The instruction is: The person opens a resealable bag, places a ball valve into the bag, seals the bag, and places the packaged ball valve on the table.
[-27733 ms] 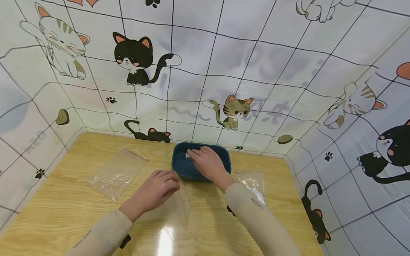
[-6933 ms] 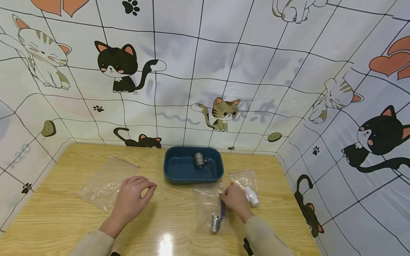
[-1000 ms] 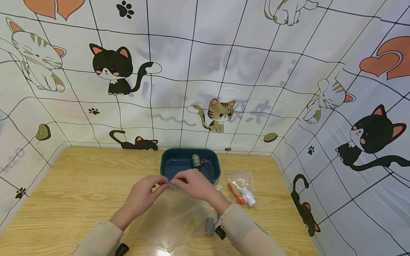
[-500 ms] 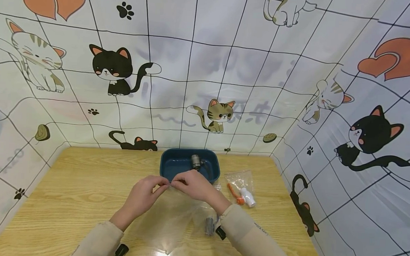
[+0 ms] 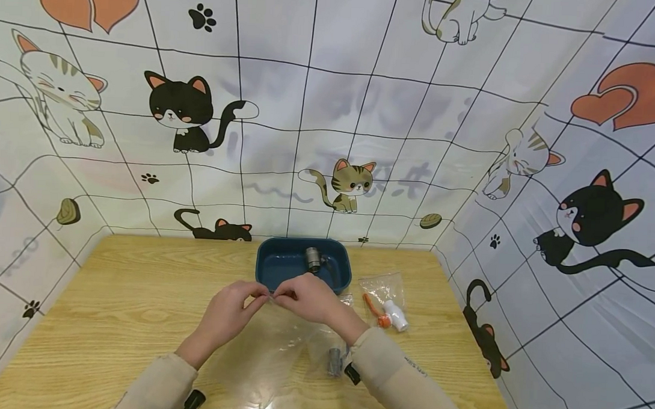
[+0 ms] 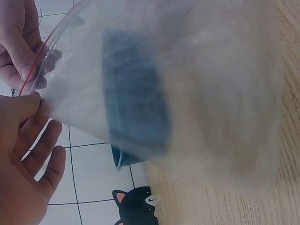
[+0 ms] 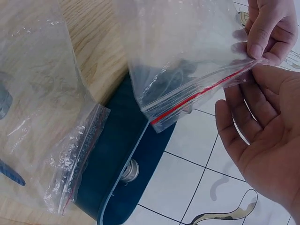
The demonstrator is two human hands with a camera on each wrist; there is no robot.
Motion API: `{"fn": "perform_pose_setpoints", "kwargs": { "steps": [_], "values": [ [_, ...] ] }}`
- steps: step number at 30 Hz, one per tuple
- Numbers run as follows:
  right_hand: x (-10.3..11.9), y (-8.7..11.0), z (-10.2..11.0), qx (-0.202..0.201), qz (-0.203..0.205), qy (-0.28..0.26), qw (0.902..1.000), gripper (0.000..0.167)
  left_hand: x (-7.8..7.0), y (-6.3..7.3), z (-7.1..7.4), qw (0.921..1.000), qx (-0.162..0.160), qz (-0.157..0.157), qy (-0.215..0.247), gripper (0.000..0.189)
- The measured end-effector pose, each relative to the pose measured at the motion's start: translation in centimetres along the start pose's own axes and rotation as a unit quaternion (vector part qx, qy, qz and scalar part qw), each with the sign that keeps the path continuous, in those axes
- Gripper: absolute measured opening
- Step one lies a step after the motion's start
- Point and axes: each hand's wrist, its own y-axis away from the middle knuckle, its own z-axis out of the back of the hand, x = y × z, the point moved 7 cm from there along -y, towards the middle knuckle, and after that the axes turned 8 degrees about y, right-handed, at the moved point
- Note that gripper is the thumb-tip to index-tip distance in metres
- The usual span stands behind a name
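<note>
My left hand and right hand meet at the middle, in front of the blue tray. Both pinch the red-lined seal edge of a clear zip bag, which hangs down over the table toward me; nothing shows inside it. In the left wrist view, the left thumb and index finger grip the seal while the other fingers are loosely bent, and the blue tray shows blurred through the plastic. A grey metal cylinder lies in the tray, with a darker part beside it.
Beside my right wrist lies another zip bag, with a metal cylinder and a blue strip in it. Farther right, a third bag holds an orange-handled item and a white bottle. The cat-printed curtain borders the table.
Since about seven seconds ago, the clear bag has left the table's left side and both hands have come together on its seal. Over the last second, the fingers have shifted only slightly.
</note>
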Motion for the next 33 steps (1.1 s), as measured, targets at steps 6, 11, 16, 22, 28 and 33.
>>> {"fn": "perform_pose_setpoints", "kwargs": {
  "steps": [6,11,16,22,28,33],
  "values": [
    [-0.2,-0.1,0.0,-0.031,-0.021,0.013,0.9992,0.02,-0.4,0.0,0.2,0.9984,-0.048,-0.024,-0.013,0.015],
    [-0.2,0.0,-0.1,-0.057,-0.061,0.021,0.9963,0.017,-0.7,0.3,0.1,0.9961,-0.081,-0.013,-0.033,0.016],
    [0.4,0.1,-0.2,-0.071,-0.068,0.034,0.9946,0.016,-0.8,0.5,-0.4,0.996,-0.065,0.041,-0.045,0.022],
    [0.8,0.3,-0.5,-0.086,-0.068,0.053,0.9925,0.017,-1.0,0.7,-0.5,0.9951,-0.069,0.053,-0.047,0.016],
    [1.0,0.6,-0.7,-0.116,-0.078,0.062,0.9882,0.017,-1.1,0.6,-0.5,0.9945,-0.082,0.035,-0.054,0.009],
    [2.3,0.8,-0.6,-0.167,-0.041,0.156,0.9727,0.017,-0.9,0.6,-0.6,0.9943,-0.082,0.042,-0.053,0.013]
  ]
}}
